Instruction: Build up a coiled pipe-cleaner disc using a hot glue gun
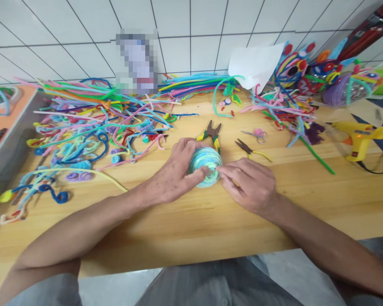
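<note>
Lying between left hand (178, 172) and right hand (250, 182) fingers (225, 171), blue-green coil (201, 160).

The light is bright and even, washing the pale tiles (207, 51) nearly white; its source is out of view. A soft sheen lies on the table (178, 229), with faint, soft-edged shadows near the hands and a darker band along its front edge. The wide lens bends the tile lines, and the table's edge slopes and curves. Slight blur softens the hands and the sleeves. A mosaic of coarse blocks covers the phone (139, 63).
</note>
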Demonstrator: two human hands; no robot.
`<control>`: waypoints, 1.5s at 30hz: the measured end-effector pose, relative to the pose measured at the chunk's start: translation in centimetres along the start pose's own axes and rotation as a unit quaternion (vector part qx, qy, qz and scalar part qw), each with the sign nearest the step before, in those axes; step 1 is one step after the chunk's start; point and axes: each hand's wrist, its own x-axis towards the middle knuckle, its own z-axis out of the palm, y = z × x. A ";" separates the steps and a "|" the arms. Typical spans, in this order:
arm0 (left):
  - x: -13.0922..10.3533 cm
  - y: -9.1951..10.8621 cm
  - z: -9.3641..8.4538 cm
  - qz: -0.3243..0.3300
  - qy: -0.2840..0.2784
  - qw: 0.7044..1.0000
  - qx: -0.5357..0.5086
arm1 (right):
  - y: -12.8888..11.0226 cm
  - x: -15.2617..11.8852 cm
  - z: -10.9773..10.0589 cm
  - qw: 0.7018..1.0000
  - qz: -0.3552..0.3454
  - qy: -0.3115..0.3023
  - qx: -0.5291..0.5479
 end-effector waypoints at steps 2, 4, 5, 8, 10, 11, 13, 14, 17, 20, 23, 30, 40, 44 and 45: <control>0.2 0.3 -0.4 -0.003 -0.011 1.000 -0.014 | -0.2 0.0 -0.1 1.000 -0.003 -0.003 -0.004; 0.3 0.5 -0.7 -0.015 -0.027 0.999 -0.040 | -0.4 0.0 0.0 1.000 -0.011 -0.002 -0.012; 0.4 0.5 -0.8 -0.025 -0.036 0.998 -0.053 | -0.5 -0.1 0.0 1.000 -0.015 -0.001 -0.014; 0.5 0.6 -1.1 -0.047 -0.061 0.994 -0.076 | -0.5 -0.2 0.2 1.000 -0.023 0.001 -0.016; 0.6 0.5 -1.3 -0.041 -0.073 0.994 -0.068 | -0.6 -0.3 0.2 1.000 -0.025 0.001 -0.017; 0.7 0.5 -1.4 -0.034 -0.081 0.994 -0.061 | -0.6 -0.3 0.2 1.000 -0.026 0.002 -0.017; 0.8 0.3 -1.6 -0.023 -0.095 0.994 -0.048 | -0.6 -0.3 0.2 1.000 -0.027 0.001 -0.013; 0.8 0.3 -1.7 -0.022 -0.101 0.994 -0.044 | -0.6 -0.3 0.2 1.000 -0.026 0.000 -0.010; 0.9 0.1 -1.7 -0.029 -0.100 0.994 -0.035 | -0.4 -0.3 0.2 1.000 -0.024 0.002 0.005; 0.9 -0.1 -1.4 -0.027 -0.067 0.997 -0.034 | 0.0 -0.2 0.1 1.000 -0.016 0.013 0.010; 0.7 -0.3 -0.7 -0.019 -0.017 0.999 -0.032 | 0.4 -0.2 0.2 1.000 -0.003 0.027 0.004; 0.3 -0.9 0.9 -0.001 0.046 0.999 -0.013 | 0.5 -0.2 0.3 1.000 -0.004 0.014 -0.004; 0.1 -0.1 0.7 -0.027 0.039 0.998 -0.042 | -0.1 -0.6 0.3 1.000 -0.004 -0.002 -0.012; 0.2 0.1 0.1 -0.082 -0.003 0.993 -0.083 | -0.3 -0.6 0.4 1.000 -0.012 0.002 -0.018; 0.2 0.1 -0.1 -0.088 -0.008 0.992 -0.088 | -0.3 -0.6 0.5 1.000 -0.014 0.002 -0.020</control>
